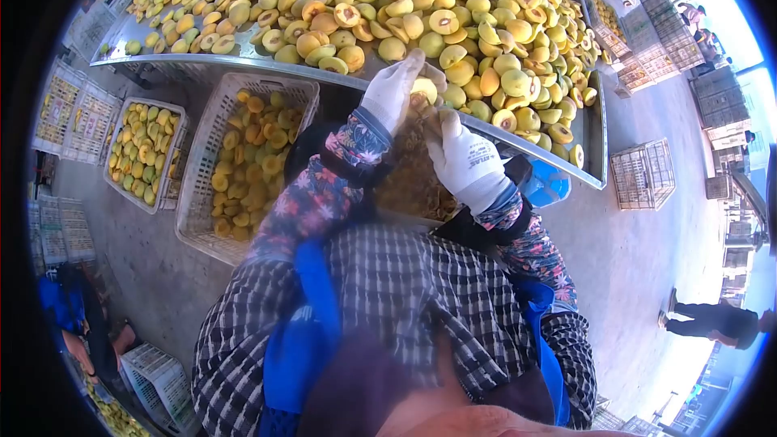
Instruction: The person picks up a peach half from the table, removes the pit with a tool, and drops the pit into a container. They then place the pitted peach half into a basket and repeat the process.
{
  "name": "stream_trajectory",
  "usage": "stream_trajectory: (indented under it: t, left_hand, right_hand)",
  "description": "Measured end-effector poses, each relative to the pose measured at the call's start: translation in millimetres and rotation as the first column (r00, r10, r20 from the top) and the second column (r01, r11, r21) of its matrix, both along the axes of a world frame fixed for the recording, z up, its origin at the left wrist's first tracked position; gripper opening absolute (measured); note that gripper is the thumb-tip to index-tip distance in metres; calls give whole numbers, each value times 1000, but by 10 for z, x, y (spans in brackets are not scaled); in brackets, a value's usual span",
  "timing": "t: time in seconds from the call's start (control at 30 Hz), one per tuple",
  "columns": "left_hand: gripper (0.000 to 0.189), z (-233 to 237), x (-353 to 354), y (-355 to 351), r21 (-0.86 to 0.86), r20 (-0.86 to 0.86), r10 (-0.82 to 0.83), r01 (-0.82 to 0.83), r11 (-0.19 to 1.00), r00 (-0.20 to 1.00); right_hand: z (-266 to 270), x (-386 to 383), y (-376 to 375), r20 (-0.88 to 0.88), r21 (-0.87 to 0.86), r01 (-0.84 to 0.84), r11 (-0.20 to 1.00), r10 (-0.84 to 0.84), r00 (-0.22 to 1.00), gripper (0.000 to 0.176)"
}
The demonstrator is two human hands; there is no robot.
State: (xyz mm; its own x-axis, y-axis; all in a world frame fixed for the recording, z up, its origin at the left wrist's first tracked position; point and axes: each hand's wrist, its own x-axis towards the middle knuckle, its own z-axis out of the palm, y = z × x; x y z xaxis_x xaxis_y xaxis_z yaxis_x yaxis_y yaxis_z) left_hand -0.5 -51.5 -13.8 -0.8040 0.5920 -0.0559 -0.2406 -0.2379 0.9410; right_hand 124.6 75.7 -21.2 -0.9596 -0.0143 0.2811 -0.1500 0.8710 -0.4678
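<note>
My left hand [396,93], in a white glove, has its fingers wrapped round a yellow halved fruit [422,92] at the edge of the metal table [324,73]. My right hand [465,158], gloved too, is closed close beside that fruit, its fingertips pinched; whatever they grip is too small to make out. Beyond both hands lies a large heap of halved yellow fruit [510,57], many with brown centres showing. Below the hands is a container of brown scraps [413,182], partly hidden by my arms.
A white crate [188,194] of fruit halves stands left of my arms, with a smaller crate [108,163] beyond. A blue bucket [546,184] sits under the table's right part. One crate [643,174] stands right. People are at the lower left and right.
</note>
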Motion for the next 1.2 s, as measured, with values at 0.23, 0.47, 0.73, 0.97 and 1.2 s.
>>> stream_trajectory:
  t: [0.23,0.47,0.73,0.97,1.2]
  left_hand:
    - [46,-209,204,221,444,-9,214,-188,876,977]
    - [42,-240,257,92,217,-15,29,-25,976,999]
    - [37,-245,248,200,321,420,-155,13,947,894]
    - [34,-240,358,367,322,525,-75,-117,940,848]
    - [26,-413,200,271,222,263,47,-108,969,964]
  right_hand:
    - [-84,-20,130,178,-667,87,740,45,983,26]
    - [-261,87,238,1,-258,-165,952,171,985,30]
    - [-101,241,113,316,-910,406,-85,492,811,39]
    - [-46,333,137,258,-898,404,-177,532,807,36]
    - [-249,527,449,401,-833,161,528,379,834,24]
